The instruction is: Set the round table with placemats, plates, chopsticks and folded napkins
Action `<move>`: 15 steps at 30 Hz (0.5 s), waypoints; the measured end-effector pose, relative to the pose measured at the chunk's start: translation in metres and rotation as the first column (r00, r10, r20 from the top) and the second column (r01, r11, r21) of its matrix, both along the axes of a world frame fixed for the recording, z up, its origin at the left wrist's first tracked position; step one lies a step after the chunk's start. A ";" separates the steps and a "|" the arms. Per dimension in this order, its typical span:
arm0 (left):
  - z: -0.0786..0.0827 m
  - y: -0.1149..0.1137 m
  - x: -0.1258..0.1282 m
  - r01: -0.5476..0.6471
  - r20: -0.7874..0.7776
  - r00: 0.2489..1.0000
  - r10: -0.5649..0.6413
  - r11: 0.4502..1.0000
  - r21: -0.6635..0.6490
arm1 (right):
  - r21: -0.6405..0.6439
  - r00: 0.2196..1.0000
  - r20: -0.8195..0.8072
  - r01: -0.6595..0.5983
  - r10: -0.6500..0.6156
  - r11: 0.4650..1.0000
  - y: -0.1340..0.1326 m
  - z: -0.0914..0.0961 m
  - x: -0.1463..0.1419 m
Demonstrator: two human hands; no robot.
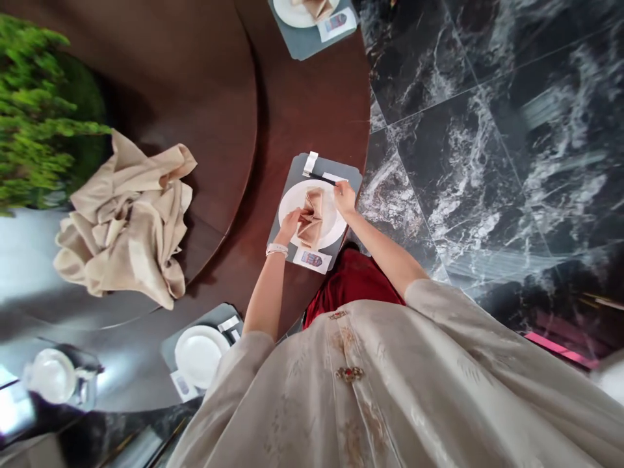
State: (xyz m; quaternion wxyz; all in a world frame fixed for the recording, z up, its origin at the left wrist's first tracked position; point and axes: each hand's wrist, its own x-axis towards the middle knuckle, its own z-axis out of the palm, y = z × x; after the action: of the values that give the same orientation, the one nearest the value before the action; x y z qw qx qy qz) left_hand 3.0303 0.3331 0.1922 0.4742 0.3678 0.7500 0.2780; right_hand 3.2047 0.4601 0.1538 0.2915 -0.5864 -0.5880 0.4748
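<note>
A black-and-white veined marble floor runs up to a round dark wood table, and from the white plate everything else is placed. Well to the plate's left, a leafy green plant and a large crumpled beige cloth sit at the edge of a raised wooden turntable. Other white plates lie further along the table, one nearer the person's cream brocade robe, another beyond the plate. The plate itself rests on a grey place mat, with a printed card just below it. A beige napkin, folded into pleats, stands on the plate's centre. The left hand, wearing a pale bracelet, lies partly open with its fingers against the napkin's side, not clearly gripping it. The right hand sits at the plate's far rim, fingers bunched beside a dark chopstick; whether it has hold of the chopstick, I cannot tell.
</note>
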 end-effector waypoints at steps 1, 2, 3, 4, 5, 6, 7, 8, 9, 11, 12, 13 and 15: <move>0.003 0.000 0.001 0.014 0.001 1.000 -0.014 1.000 -0.024 | -0.028 0.999 0.021 0.042 -0.042 0.999 -0.006 -0.004 0.011; 0.005 -0.001 0.001 0.018 0.002 1.000 -0.018 0.999 -0.041 | -0.060 0.998 0.035 0.058 -0.056 0.996 -0.013 -0.007 0.022; 0.007 -0.002 0.001 0.007 -0.018 1.000 -0.008 0.999 -0.042 | -0.089 0.997 0.043 0.064 -0.060 0.994 -0.023 -0.009 0.033; 0.009 -0.004 -0.001 -0.010 -0.049 0.999 0.008 0.999 -0.031 | -0.110 0.997 0.052 0.071 -0.065 0.991 -0.033 -0.010 0.043; 0.011 -0.008 -0.006 -0.033 -0.094 0.995 0.032 0.999 -0.011 | -0.123 0.995 0.061 0.082 -0.075 0.989 -0.044 -0.010 0.052; 0.012 -0.012 -0.012 -0.063 -0.155 0.986 0.065 0.998 0.014 | -0.123 0.994 0.071 0.093 -0.085 0.988 -0.054 -0.008 0.059; 0.012 -0.017 -0.022 -0.092 -0.227 0.969 0.098 0.995 0.037 | -0.108 0.993 0.080 0.098 -0.090 0.989 -0.064 -0.005 0.065; 0.012 -0.025 -0.035 -0.122 -0.308 0.942 0.132 0.991 0.052 | -0.076 0.993 0.086 0.092 -0.086 0.993 -0.073 -0.001 0.068; 0.010 -0.034 -0.050 -0.158 -0.393 0.904 0.166 0.986 0.054 | -0.030 0.994 0.086 0.072 -0.069 0.997 -0.080 0.004 0.070; 0.005 -0.059 -0.087 -0.253 -0.548 0.809 0.212 0.967 0.001 | 0.080 0.998 0.064 -0.014 0.009 0.997 -0.090 0.019 0.065; 0.001 -0.074 -0.107 -0.309 -0.610 0.761 0.218 0.950 -0.046 | 0.136 0.997 0.047 -0.067 0.061 0.988 -0.094 0.027 0.058; -0.003 -0.091 -0.126 -0.365 -0.659 0.721 0.215 0.926 -0.097 | 0.186 0.992 0.029 -0.126 0.123 0.974 -0.096 0.035 0.048; -0.011 -0.125 -0.162 -0.452 -0.722 0.665 0.189 0.872 -0.189 | 0.279 0.967 -0.002 -0.243 0.254 0.929 -0.098 0.051 0.018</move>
State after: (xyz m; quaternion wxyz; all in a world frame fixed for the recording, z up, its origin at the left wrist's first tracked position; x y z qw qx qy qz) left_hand 2.8681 0.2077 0.1817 0.1646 0.2124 0.9611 0.0641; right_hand 3.2228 0.3616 0.2045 0.3193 -0.4514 -0.7123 0.4322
